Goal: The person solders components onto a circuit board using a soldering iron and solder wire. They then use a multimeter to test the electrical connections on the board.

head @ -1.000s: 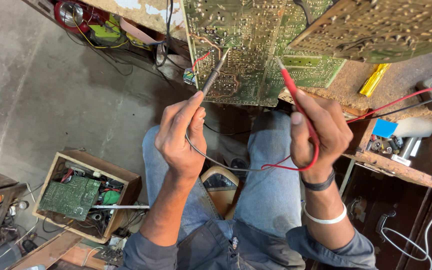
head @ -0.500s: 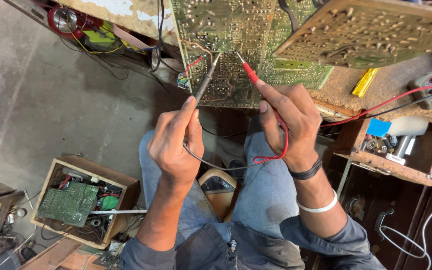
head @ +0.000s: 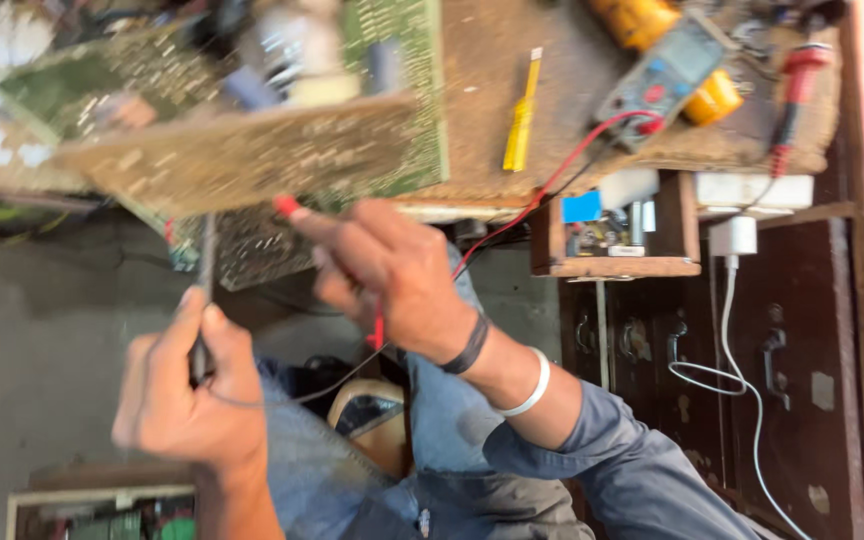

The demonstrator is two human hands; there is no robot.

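While both probes sit against the underside of the green circuit board (head: 252,160), the step in hand looks like a point-to-point meter check on its solder side. That board lies tilted and blurred at the upper left, overhanging the edge of the tabletop (head: 512,100). The right hand (head: 392,275) pinches the red probe (head: 287,207) between thumb and fingers, its tip up near the board's lower edge. The left hand (head: 187,390) has its fingers closed around the black probe (head: 204,280), which points up at the board just beside the red one. A red lead (head: 552,180) runs from the right hand up to the yellow multimeter (head: 667,65) lying on the tabletop, beside a yellow strip (head: 522,125). Next, by my judgement, both tips need holding steady on their pads while the eyes turn to the meter's display.
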